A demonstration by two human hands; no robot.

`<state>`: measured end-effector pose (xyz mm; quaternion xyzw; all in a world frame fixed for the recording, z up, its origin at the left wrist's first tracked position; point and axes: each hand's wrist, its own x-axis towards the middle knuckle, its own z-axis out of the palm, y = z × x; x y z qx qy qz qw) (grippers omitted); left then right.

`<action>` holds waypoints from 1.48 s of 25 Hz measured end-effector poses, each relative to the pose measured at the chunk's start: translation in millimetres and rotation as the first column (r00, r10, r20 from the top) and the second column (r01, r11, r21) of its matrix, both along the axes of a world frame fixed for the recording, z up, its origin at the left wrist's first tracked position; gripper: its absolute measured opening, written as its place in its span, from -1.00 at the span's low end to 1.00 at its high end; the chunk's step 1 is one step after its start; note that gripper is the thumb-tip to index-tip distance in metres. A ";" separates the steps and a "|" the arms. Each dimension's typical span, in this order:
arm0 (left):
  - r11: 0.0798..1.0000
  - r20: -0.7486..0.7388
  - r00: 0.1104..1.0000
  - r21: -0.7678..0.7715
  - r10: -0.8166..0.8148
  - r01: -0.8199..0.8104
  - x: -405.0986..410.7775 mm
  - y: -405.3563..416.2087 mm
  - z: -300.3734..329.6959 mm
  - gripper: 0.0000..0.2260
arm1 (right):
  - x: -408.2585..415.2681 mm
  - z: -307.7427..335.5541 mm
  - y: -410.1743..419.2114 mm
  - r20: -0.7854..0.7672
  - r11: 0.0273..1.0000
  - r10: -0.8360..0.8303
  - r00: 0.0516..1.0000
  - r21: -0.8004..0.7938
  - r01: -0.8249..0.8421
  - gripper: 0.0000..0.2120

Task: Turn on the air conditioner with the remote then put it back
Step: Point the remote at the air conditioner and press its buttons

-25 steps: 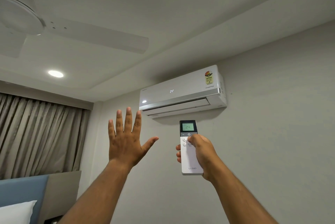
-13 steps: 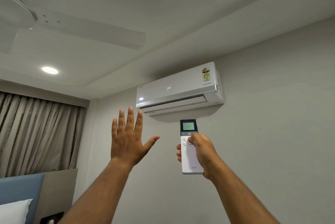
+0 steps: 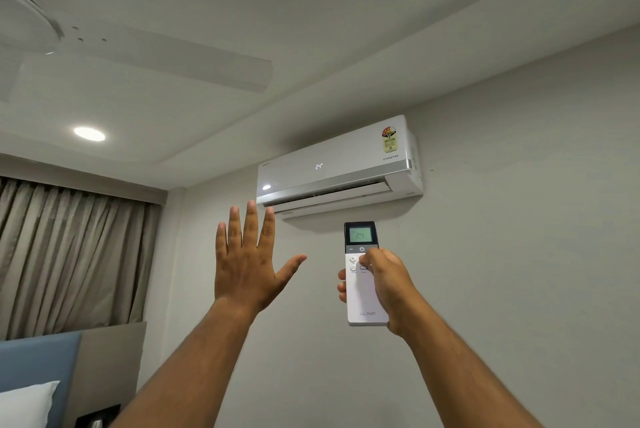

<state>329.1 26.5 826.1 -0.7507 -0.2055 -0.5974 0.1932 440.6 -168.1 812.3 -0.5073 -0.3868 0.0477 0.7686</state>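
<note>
A: Step in hand?

B: Switching-on step, looks nearly done. The right hand (image 3: 388, 285) is gripping the remote (image 3: 363, 275) upright, fingers wrapping round its left edge, thumb resting on the buttons just under the power key. It's pointing up at the air conditioner (image 3: 332, 168) on the wall.

A: Unit on?

B: Judging yes. The front panel is showing 24, the flap at the bottom is sitting partly open, and the remote's screen is reading 24 too.

A: Left hand?

B: The left hand (image 3: 247, 261) is raised with its back to the camera, fingers spread wide, holding nothing. It's just below the unit's left end, not touching it. Probably feeling for airflow, but that's my guess.

A: Where's the remote exactly?

B: In the air, in the right hand, below the unit and apart from it.

A: Next move?

B: Putting it back. That's calling for lowering the arm and turning toward wherever it belongs. No holder is showing here; only the bed (image 3: 38, 382) and curtain (image 3: 69, 254) at the left, so I can't tell the spot.
</note>
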 end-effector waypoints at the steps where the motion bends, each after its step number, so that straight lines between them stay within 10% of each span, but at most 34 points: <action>1: 1.000 -0.001 1.000 0.000 -0.001 0.001 -0.2 -0.7 0.3 -0.15 | -0.5 0.8 -0.5 0.003 1.000 0.000 1.000 0.000 0.000 -0.80; 37: 0.999 0.009 1.000 -0.024 -0.022 0.023 -18.7 -7.2 21.2 -0.16 | -29.7 31.2 -10.2 0.078 1.000 -0.009 0.997 -0.001 0.009 -0.84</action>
